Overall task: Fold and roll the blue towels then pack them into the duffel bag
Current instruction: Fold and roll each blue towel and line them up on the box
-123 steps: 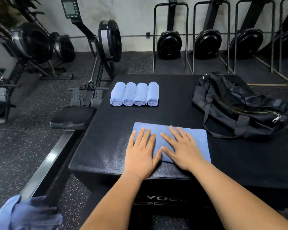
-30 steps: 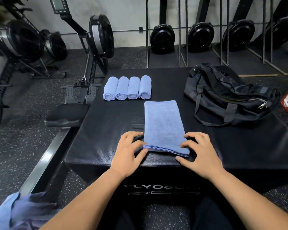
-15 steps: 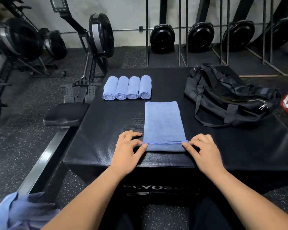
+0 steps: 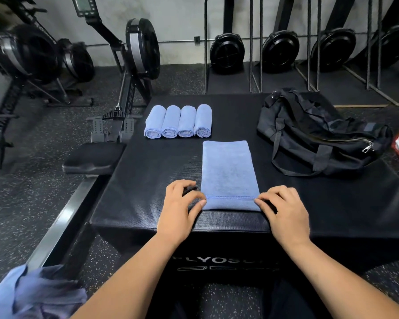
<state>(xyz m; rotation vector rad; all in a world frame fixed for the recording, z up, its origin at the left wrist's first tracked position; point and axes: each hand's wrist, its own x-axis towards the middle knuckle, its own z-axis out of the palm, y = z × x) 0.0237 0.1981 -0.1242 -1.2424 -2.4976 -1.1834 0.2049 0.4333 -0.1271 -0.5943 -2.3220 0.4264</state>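
The folded blue cloth towel (image 4: pixel 227 171) lies lengthwise near the front edge of the black padded worktop (image 4: pixel 148 180), its near end turned over in a narrow first roll. Your left grip (image 4: pixel 182 203) pinches that roll's left corner and your right grip (image 4: pixel 283 208) pinches its right corner. Just beyond the towel's far left corner, four rolled blue towels (image 4: pixel 177 122) lie side by side. The black fabric duffel bag (image 4: pixel 320 139) sits to the towel's right.

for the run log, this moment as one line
step: roll begun | left hand: pinches near edge of folded towel | right hand: pinches same edge | rolled towels: four | duffel bag: right of towel
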